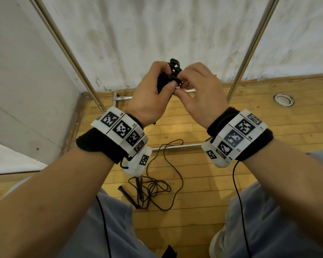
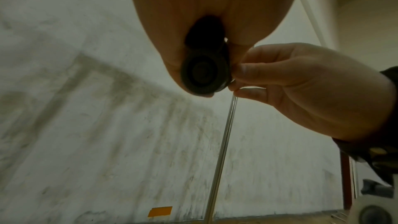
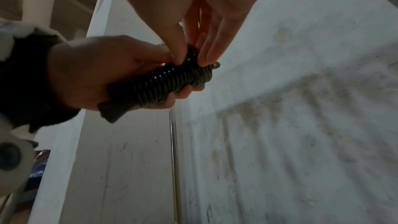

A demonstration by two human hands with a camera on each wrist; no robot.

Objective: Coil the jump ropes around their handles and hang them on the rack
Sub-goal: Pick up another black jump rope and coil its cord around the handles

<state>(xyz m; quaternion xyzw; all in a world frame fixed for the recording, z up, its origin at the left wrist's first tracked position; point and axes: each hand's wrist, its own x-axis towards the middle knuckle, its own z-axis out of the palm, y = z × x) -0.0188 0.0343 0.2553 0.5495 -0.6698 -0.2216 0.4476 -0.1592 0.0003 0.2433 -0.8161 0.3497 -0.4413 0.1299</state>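
Head view bright and evenly lit, edges bowed; both wrist views dim, greenish, softly blurred.

Left wrist band [image 1: 122, 130]: white panels with black square code markers; small printed labels beside them read "L4" at panel nearest hand, "L3" at next panel. Further labels on that band too small to read.

Right wrist band [image 1: 239, 135]: same white panels with code markers; labels "R4" and "R3" legible beside middle panels; lower label looks like "R2", uncertain; top one blurred.

Left wrist view, right wrist view: no readable text.
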